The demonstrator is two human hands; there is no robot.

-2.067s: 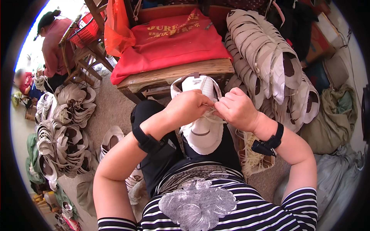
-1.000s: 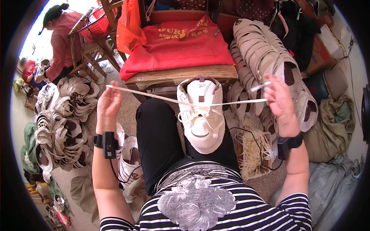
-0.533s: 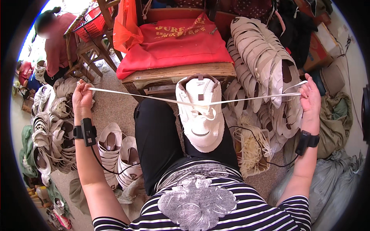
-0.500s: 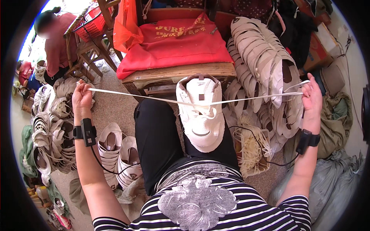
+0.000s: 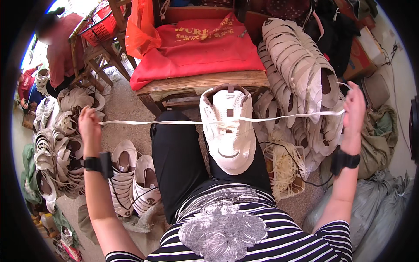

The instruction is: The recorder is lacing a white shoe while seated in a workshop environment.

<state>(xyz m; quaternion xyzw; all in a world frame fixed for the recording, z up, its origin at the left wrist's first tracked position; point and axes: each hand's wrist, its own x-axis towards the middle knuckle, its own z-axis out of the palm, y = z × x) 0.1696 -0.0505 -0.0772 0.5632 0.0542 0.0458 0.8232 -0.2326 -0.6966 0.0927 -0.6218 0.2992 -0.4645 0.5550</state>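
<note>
A white shoe upper (image 5: 233, 150) with a brown collar lining rests toe toward me on my dark trousers, between my thighs. A flat white shoelace (image 5: 283, 116) runs through its lower eyelets, and its two ends stretch out to either side. At the left, my left hand (image 5: 90, 127) is closed on one end. My right hand (image 5: 355, 109), out at the right, grips the other end with bent fingers. Both lengths hang slightly wavy, at about the same height. Neither hand touches the upper itself.
Ahead stands a wooden bench (image 5: 205, 81) covered with a red cloth (image 5: 200, 54). Nested shoe uppers (image 5: 292, 56) are piled at right, more (image 5: 59, 148) at left. A box of loose laces (image 5: 283, 170) sits by my right leg. Another person (image 5: 65, 48) is at far left.
The lace has gone from taut and slanting to slacker and nearly level. My left hand has dropped slightly, and both wrists have turned. The shoe upper has barely shifted.
</note>
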